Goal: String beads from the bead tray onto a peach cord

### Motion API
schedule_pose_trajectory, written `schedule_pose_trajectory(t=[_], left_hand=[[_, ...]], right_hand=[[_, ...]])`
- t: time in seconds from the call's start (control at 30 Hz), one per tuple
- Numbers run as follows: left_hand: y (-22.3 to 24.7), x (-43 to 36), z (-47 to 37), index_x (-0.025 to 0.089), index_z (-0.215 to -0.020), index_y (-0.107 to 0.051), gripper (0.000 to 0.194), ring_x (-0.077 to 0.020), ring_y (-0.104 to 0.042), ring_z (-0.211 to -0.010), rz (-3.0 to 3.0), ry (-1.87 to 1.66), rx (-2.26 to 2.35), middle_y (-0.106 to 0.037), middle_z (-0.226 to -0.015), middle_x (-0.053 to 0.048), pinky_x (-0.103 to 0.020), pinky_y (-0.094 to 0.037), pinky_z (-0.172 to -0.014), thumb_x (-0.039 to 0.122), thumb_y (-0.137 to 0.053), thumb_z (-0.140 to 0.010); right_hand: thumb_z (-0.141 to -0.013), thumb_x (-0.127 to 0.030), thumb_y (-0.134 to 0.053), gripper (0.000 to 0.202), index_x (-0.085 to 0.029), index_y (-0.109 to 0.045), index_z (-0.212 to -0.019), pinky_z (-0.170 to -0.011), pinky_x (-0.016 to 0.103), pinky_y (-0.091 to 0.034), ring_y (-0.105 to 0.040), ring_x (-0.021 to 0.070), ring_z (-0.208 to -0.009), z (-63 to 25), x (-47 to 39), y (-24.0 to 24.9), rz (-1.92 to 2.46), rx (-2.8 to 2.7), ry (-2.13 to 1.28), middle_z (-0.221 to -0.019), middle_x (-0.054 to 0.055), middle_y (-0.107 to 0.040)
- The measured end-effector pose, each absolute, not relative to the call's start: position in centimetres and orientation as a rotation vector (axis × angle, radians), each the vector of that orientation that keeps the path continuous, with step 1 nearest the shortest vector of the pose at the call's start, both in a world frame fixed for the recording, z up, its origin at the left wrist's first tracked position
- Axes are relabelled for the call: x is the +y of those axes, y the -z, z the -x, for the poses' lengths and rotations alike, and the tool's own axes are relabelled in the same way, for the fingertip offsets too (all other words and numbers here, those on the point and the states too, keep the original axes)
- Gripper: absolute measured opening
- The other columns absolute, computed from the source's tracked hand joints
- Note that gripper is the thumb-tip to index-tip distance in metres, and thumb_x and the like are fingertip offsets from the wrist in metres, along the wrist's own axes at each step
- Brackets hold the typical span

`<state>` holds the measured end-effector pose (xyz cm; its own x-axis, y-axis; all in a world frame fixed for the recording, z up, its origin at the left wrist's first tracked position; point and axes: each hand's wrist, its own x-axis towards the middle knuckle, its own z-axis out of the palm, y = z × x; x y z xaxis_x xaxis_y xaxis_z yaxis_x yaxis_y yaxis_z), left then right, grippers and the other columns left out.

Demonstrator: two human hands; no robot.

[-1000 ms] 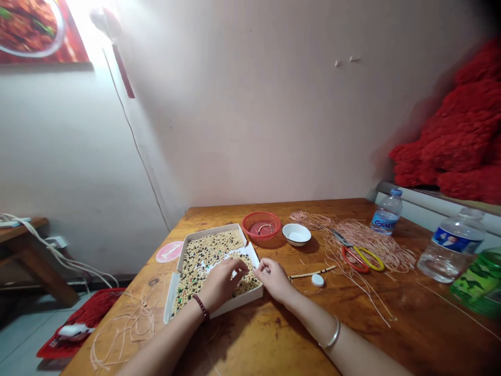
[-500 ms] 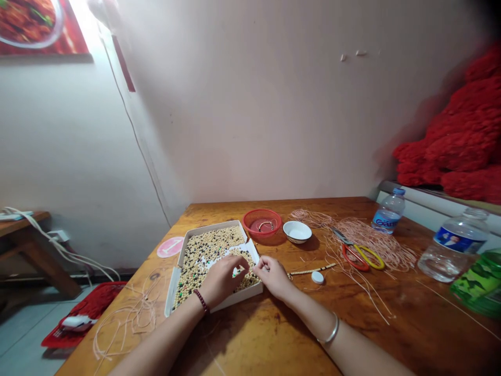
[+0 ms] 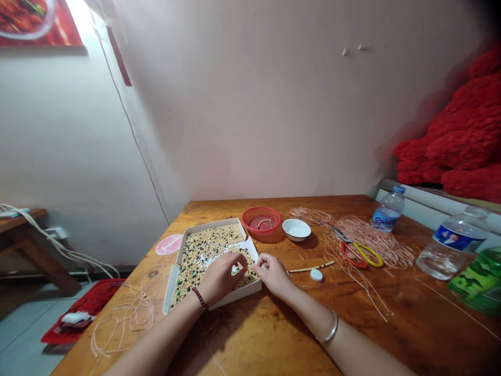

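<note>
A shallow white box (image 3: 171, 284) holds a layer of tan, black and a few green beads (image 3: 213, 237). My left hand (image 3: 222, 277) hovers over the beads at the box's near side, thumb and index finger curved with a gap between them. By the box's right corner is my right hand (image 3: 271, 270), its fingers pinched together; what they hold is too small to make out. A beaded strand (image 3: 305, 269) lies on the table just right of my right hand, beside a white cap (image 3: 316, 275).
Behind the box stand a red basket (image 3: 261, 222) with a beaded loop and a white bowl (image 3: 296, 230). Scissors (image 3: 357, 253) lie by pink cords (image 3: 385, 243). Bottles (image 3: 387, 210) line the right side. More cords (image 3: 136, 308) lie left.
The whole view has shifted slightly. My hands stay in nearly the same places over and beside the box, with no clear change in their grip.
</note>
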<state>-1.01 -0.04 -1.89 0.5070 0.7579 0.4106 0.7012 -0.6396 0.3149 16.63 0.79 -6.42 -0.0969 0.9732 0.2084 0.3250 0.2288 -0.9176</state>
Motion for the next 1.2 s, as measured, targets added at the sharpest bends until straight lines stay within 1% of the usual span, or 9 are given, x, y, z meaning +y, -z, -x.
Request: schedule_pose_trajectory(t=[0.37, 0.57, 0.8, 1.03, 1.2], left_hand=[[1.66, -0.03, 0.85, 0.02, -0.083, -0.059, 0.005, -0.016, -0.056, -0.077, -2.625, -0.8, 1.258, -0.064, -0.082, -0.002, -0.027, -0.042, -0.069, 0.023, -0.055, -0.085], [1.85, 0.12, 0.89, 0.021, -0.086, -0.06, 0.007, -0.0163, -0.056, -0.078, -2.621, -0.783, 1.278, -0.064, -0.084, -0.002, -0.027, -0.043, -0.07, 0.025, -0.055, -0.084], [1.75, 0.14, 0.86, 0.021, -0.086, -0.061, 0.01, -0.0154, -0.057, -0.076, -2.581, -0.759, 1.277, -0.064, -0.082, -0.002, -0.025, -0.043, -0.066, 0.025, -0.052, -0.086], [1.7, 0.11, 0.85, 0.02, -0.083, -0.061, 0.009, -0.0161, -0.057, -0.077, -2.596, -0.8, 1.27, -0.065, -0.082, -0.002, -0.027, -0.043, -0.07, 0.023, -0.052, -0.086], [1.91, 0.26, 0.98, 0.021, -0.084, -0.061, 0.008, -0.016, -0.057, -0.078, -2.613, -0.762, 1.269, -0.065, -0.082, -0.002, -0.026, -0.043, -0.071, 0.023, -0.053, -0.086]], right_hand=[[-0.07, -0.028, -0.054, 0.016, -0.019, -0.047, -0.058, -0.049, 0.021, -0.024, -0.034, 0.0096, -0.05, -16.64, 0.47, 5.91, 1.29, -1.608, -0.841, -0.05, -0.006, -0.037], [-0.07, -0.028, -0.054, 0.017, -0.019, -0.046, -0.059, -0.05, 0.021, -0.026, -0.035, 0.0099, -0.051, -16.73, 0.48, 5.92, 1.308, -1.607, -0.849, -0.051, -0.006, -0.04], [-0.07, -0.028, -0.055, 0.016, -0.019, -0.049, -0.059, -0.051, 0.021, -0.027, -0.037, 0.0101, -0.051, -16.76, 0.42, 5.79, 1.311, -1.604, -0.838, -0.052, -0.005, -0.043], [-0.071, -0.031, -0.054, 0.018, -0.019, -0.048, -0.059, -0.049, 0.021, -0.025, -0.035, 0.0097, -0.049, -16.76, 0.4, 5.65, 1.315, -1.577, -0.857, -0.049, -0.006, -0.039], [-0.072, -0.032, -0.053, 0.019, -0.019, -0.048, -0.06, -0.049, 0.021, -0.024, -0.034, 0.0097, -0.048, -16.79, 0.52, 5.81, 1.288, -1.589, -0.874, -0.048, -0.006, -0.037]])
